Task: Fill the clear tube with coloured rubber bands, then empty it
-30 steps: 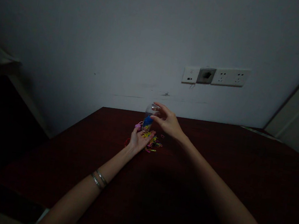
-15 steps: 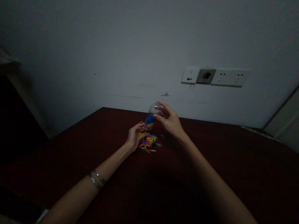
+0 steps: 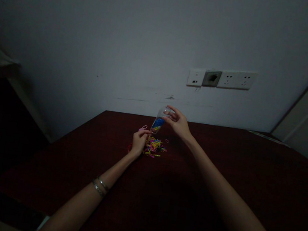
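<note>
My right hand (image 3: 179,125) grips a clear plastic jar (image 3: 164,111) from its right side. The jar is tilted, its lower end toward my left hand, with blue and yellow bands (image 3: 158,123) inside. Just below that end, my left hand (image 3: 138,142) is closed, its index finger reaching to the jar. A pink loop (image 3: 144,128) and a bit of red (image 3: 129,148) poke out around this hand, seemingly rubber bands held in it. Beside it on the table lies a loose pile of multicoloured rubber bands (image 3: 154,146), partly hidden by the left hand.
The dark reddish table (image 3: 220,169) reaches back to a grey wall. A single band (image 3: 167,141) lies just right of the pile. Wall sockets (image 3: 234,80) sit above the table at the right. A pale strip (image 3: 268,138) lies along the table's back right edge.
The jar and my right hand have shifted slightly right, and the jar tilts more. My left hand has turned and dropped a little, with red now showing at its left side.
</note>
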### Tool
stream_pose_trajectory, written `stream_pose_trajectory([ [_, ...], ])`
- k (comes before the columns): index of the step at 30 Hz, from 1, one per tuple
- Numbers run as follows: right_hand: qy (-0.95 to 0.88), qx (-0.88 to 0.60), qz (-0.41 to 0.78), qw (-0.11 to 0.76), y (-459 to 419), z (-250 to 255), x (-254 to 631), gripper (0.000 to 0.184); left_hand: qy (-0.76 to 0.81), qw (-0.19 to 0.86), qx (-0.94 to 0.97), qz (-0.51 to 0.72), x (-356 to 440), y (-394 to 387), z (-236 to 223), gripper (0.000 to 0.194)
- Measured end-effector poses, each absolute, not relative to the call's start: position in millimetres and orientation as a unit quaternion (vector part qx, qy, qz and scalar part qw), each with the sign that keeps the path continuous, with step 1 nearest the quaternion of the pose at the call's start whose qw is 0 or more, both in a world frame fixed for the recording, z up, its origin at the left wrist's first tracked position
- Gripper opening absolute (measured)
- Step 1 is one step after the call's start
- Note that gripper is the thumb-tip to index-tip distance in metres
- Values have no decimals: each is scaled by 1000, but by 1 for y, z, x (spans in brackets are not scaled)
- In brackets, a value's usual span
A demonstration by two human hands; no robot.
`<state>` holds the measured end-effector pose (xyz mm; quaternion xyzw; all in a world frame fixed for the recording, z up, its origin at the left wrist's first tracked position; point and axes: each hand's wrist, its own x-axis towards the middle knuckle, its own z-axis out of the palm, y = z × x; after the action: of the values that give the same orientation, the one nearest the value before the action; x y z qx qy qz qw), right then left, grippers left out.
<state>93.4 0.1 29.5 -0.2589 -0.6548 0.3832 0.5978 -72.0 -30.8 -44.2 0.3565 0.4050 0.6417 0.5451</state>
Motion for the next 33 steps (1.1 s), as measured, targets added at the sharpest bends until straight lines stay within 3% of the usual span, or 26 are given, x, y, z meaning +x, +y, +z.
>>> stream_pose_trajectory([
  [3, -641, -277, 397, 597, 3, 27, 95, 65, 375, 523, 418, 641, -72, -34, -44, 19],
  [9, -613, -308, 431, 586, 7, 20, 97, 68, 246, 701, 356, 566, -67, -46, -37, 42],
  [15, -607, -297, 441, 590, 9, 13, 95, 69, 166, 773, 327, 517, -65, -58, -32, 59],
  [25, -614, -285, 471, 565, 2, 10, 87, 61, 155, 796, 324, 487, -64, -56, -32, 40],
  [33, -615, -293, 444, 581, 11, 12, 98, 65, 177, 779, 325, 507, -66, -52, -36, 45],
])
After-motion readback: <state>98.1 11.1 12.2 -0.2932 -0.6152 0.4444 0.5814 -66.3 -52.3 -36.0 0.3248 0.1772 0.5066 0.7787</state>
